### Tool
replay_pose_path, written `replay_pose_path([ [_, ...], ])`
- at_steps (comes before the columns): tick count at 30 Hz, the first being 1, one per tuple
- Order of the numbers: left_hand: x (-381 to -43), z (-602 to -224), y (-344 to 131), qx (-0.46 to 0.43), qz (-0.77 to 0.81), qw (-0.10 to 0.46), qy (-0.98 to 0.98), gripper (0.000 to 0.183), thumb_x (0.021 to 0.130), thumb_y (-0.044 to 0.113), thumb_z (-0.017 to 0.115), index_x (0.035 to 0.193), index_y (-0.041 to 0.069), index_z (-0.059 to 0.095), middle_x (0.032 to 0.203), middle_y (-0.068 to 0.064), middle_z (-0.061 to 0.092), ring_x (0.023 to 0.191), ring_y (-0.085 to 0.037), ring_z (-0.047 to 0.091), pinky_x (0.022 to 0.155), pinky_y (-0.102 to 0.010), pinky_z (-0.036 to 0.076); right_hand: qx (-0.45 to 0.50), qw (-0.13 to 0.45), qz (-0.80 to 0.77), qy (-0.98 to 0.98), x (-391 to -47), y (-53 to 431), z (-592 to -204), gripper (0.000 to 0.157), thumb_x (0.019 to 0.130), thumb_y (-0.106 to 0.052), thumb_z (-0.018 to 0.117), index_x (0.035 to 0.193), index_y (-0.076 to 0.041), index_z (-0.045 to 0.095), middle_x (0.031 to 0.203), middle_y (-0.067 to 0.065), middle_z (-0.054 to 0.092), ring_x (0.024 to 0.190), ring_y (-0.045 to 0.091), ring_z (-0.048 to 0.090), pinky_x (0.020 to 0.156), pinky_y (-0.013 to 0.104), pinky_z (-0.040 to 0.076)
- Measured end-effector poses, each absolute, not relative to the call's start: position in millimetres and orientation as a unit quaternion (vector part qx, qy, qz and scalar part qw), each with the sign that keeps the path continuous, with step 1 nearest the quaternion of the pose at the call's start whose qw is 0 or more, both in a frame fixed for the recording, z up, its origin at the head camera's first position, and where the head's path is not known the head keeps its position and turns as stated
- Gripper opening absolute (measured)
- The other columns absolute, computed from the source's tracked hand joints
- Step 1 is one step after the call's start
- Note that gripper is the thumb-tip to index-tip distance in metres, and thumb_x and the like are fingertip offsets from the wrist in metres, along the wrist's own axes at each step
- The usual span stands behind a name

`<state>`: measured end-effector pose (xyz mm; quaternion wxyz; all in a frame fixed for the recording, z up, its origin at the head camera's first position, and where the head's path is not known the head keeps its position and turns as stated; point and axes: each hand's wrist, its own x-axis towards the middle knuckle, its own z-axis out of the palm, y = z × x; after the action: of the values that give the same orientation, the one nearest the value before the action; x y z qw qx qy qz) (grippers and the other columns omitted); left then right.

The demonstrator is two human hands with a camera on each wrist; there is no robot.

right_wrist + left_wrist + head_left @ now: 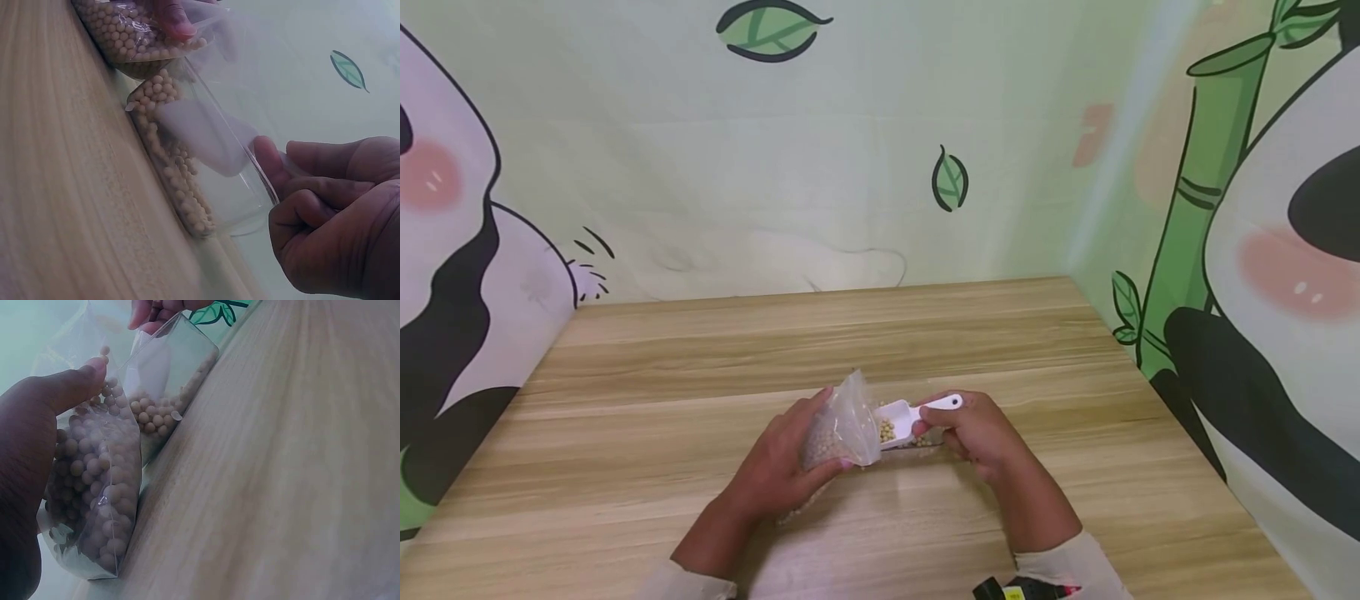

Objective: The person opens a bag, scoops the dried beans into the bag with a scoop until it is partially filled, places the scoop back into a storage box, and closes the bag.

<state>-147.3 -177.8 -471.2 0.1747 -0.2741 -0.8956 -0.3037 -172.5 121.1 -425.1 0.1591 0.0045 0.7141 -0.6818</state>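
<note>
A clear plastic bag (856, 421) of pale round beans (94, 469) leans in my left hand (778, 462), which grips it with the thumb on one side and fingers on the other. The bag's mouth points right. My right hand (988, 437) pinches the handle of a white scoop (895, 417), with some beans in its bowl. In the right wrist view the scoop (203, 134) dips into a clear, straight-sided container (240, 212) with beans (178, 181) along its bottom. Bag and container stand side by side, and the bag's mouth overlaps the container's near end.
The wood-grain table (662, 375) stretches around both hands. Behind it hangs a pale green wall cloth (880, 125) printed with leaves, pandas and bamboo. A dark device (1022, 588) is strapped at the right sleeve (1071, 567).
</note>
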Motion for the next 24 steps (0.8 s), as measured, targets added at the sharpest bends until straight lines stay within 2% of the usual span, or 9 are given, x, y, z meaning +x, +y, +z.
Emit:
replay_pose_path([
  [10,-147.9,-471.6,-178.2,-0.277,-0.306,0.177,-0.894,0.097,0.089,0.037,0.090,0.168,0.012,0.040,0.144,-0.009,0.069,0.118,-0.023,0.068,0.099,-0.053,0.055,-0.010,0.184,-0.687,0.703,-172.5,120.2,-426.1,0.023,0.104,-0.004,0.066,0.122,0.009,0.072,0.078,-0.005,0.079,0.044,0.003,0.031,0.045,0.020,0.026],
  [24,-148.3,-472.7,-178.8,-0.280,-0.307,0.177,-0.892,0.097,0.090,0.037,0.090,0.169,0.013,0.039,0.146,-0.010,0.068,0.121,-0.025,0.069,0.100,-0.055,0.055,-0.046,0.199,-0.685,0.699,-170.5,117.0,-427.2,0.030,0.104,-0.004,0.067,0.128,0.013,0.069,0.081,-0.006,0.081,0.045,0.003,0.030,0.045,0.019,0.026],
])
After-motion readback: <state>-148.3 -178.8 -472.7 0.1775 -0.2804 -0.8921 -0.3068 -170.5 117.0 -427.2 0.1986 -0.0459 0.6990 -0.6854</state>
